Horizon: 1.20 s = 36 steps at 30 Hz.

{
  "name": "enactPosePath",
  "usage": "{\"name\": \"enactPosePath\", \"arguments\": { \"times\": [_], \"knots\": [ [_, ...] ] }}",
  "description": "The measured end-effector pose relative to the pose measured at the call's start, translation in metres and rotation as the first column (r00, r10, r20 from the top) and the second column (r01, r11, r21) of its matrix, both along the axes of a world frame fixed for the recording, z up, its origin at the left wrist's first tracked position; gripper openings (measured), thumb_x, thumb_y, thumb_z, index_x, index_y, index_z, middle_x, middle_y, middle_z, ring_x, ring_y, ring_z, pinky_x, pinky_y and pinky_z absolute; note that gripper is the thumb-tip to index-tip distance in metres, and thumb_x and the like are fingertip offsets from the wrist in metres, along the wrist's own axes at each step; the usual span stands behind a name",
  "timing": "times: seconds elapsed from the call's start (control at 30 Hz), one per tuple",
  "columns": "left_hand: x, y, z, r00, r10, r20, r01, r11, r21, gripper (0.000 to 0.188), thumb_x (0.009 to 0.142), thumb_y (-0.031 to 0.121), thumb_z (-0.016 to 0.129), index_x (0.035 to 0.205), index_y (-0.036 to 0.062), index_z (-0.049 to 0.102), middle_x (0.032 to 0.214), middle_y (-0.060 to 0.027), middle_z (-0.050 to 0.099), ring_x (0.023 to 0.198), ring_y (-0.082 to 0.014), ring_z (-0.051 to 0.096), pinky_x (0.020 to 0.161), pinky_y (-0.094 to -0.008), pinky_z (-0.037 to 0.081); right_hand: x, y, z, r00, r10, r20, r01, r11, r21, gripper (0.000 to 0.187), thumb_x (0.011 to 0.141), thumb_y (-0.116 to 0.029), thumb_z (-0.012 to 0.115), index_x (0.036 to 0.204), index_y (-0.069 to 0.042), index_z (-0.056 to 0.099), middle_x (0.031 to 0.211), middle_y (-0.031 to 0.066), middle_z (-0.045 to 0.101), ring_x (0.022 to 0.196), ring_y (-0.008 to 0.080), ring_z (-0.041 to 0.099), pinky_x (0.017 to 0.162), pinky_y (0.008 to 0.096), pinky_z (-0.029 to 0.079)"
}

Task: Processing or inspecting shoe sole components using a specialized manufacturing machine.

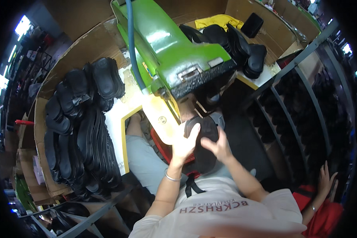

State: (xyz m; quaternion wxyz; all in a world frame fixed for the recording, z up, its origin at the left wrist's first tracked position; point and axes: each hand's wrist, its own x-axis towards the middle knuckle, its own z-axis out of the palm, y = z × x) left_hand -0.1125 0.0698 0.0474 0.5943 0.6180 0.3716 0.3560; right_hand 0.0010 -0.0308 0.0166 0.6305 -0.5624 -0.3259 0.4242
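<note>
A black shoe sole (205, 156) is held up under the head of a green machine (186, 51), its upper end close to the metal parts there. My left hand (185, 143) grips the sole's left edge, thumb lying on its face. At the opposite edge is my right hand (220, 147), its thumb across the face and its fingers along the side, partly hidden. A pale yellow guard plate (159, 117), brightly lit, stands just left of my left hand. The sole's far tip is hard to make out in the machine's shadow.
Stacks of black soles (93, 139) fill the left of the white table (116, 129); more soles (242, 47) lie behind right, near a yellow cloth (218, 20). Cardboard walls (83, 45) surround the table. A metal rack (281, 103) stands right, with another person's hand (325, 182) near it.
</note>
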Motion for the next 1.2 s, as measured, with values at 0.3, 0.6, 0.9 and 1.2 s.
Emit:
{"name": "enactPosePath", "arguments": {
  "times": [0.3, 0.6, 0.9, 1.2],
  "knots": [
    [-0.012, -0.009, -0.028, 0.988, 0.129, 0.089, -0.128, 0.992, -0.018, 0.022, 0.082, 0.001, 0.064, 0.102, -0.0068, 0.061, 0.093, -0.0082, 0.064, 0.084, -0.0127, 0.059, 0.078, -0.0251, 0.047, 0.035, -0.099, -0.016, 0.898, -0.207, -0.388, 0.205, 0.978, -0.049, 0.045, 0.072, 0.0, 0.067, 0.114, 0.006, 0.051, 0.105, 0.0104, 0.061, 0.095, 0.015, 0.058, 0.086, 0.0274, 0.046],
    [-0.043, 0.005, -0.011, 0.976, 0.114, 0.186, -0.122, 0.992, 0.03, 0.029, 0.074, -0.002, 0.07, 0.102, -0.0045, 0.061, 0.093, -0.009, 0.065, 0.085, -0.015, 0.061, 0.08, -0.0267, 0.047, 0.091, 0.006, 0.036, 0.989, -0.135, -0.055, 0.136, 0.99, 0.019, 0.028, 0.082, -0.012, 0.065, 0.103, 0.001, 0.053, 0.089, 0.0039, 0.059, 0.074, 0.0056, 0.055, 0.06, 0.0168, 0.044],
    [-0.115, 0.019, -0.01, 0.964, 0.208, 0.164, -0.199, 0.978, -0.071, 0.026, 0.073, -0.003, 0.067, 0.098, -0.0057, 0.06, 0.087, -0.0087, 0.066, 0.078, -0.0129, 0.061, 0.073, -0.0245, 0.048, 0.037, 0.055, 0.041, 0.993, 0.113, 0.023, -0.115, 0.98, 0.163, 0.028, 0.079, -0.009, 0.067, 0.101, -0.002, 0.05, 0.089, 0.0036, 0.06, 0.074, 0.0053, 0.056, 0.054, 0.0165, 0.044],
    [-0.105, -0.04, -0.049, 0.996, 0.048, 0.07, -0.035, 0.984, -0.174, 0.026, 0.073, -0.002, 0.072, 0.094, -0.001, 0.057, 0.086, -0.0063, 0.062, 0.08, -0.0121, 0.058, 0.075, -0.0252, 0.047, 0.012, 0.078, 0.046, 0.951, 0.233, -0.202, -0.194, 0.961, 0.195, 0.067, 0.063, 0.014, 0.075, 0.12, 0.003, 0.041, 0.102, 0.0094, 0.062, 0.093, 0.0154, 0.062, 0.081, 0.0288, 0.052]
  ]
}}
